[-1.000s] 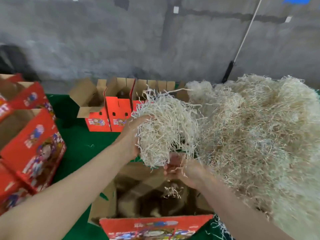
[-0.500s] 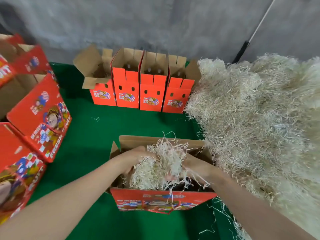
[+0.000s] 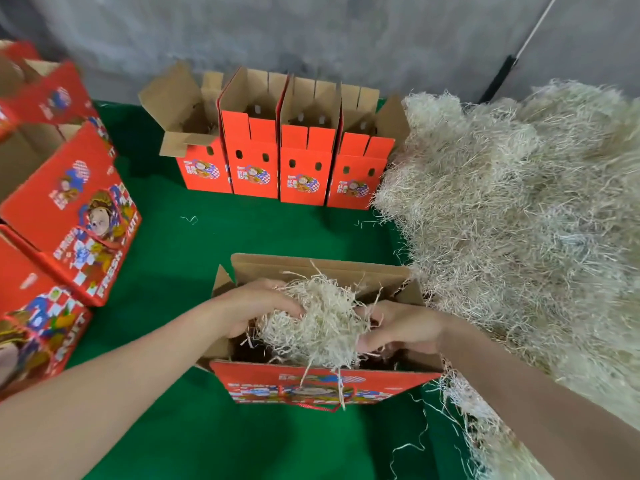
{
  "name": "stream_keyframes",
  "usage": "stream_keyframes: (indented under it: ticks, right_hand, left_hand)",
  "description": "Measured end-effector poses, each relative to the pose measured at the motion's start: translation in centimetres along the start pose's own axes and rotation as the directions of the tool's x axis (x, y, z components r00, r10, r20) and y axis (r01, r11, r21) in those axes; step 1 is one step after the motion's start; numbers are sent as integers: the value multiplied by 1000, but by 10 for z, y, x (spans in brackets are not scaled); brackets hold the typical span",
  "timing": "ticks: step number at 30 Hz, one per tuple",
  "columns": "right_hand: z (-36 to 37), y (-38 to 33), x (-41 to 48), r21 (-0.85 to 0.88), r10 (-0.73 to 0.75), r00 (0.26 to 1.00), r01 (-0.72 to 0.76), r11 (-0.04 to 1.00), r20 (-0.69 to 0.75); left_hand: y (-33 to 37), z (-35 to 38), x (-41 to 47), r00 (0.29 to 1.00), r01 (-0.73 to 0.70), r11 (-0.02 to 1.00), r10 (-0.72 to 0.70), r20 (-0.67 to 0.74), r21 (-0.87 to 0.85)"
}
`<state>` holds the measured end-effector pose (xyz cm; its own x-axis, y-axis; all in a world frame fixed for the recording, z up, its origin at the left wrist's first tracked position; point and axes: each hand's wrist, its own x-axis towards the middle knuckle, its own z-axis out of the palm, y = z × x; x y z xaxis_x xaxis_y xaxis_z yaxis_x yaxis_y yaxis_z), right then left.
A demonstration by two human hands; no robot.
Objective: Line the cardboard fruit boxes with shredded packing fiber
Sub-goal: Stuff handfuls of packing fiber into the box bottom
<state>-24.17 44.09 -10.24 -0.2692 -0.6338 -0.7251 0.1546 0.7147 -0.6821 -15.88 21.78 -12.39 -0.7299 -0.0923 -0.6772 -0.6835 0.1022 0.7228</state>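
Left grip [image 3: 256, 306] and right grip [image 3: 403, 327] clutch fiber wad [image 3: 318, 327], hiding box [image 3: 311, 377] floor.

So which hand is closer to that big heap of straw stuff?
Right. The right hand grips the clump just beside the heap; the left hand grips it across the open box, farther off.

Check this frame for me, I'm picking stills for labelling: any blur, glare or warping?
Head view: flat, even light, no glare; wide-angle warping fans the back row of red cardboard boxes outward; the stacked red printed boxes at the left edge look smeared; the pale shredded fiber clump is fairly sharp.
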Motion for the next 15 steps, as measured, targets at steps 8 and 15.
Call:
stream_keyframes:
  ticks: [8, 15]
  right_hand:
    - [7, -4, 20, 177, 115, 959, -70, 982, -258]
    - [-9, 3, -3, 168, 61, 908, 10, 986, -415]
  left_hand:
    - [4, 1, 2, 984, 28, 991, -50, 170, 132]
    - [2, -25, -10, 989, 106, 994, -106, 98, 7]
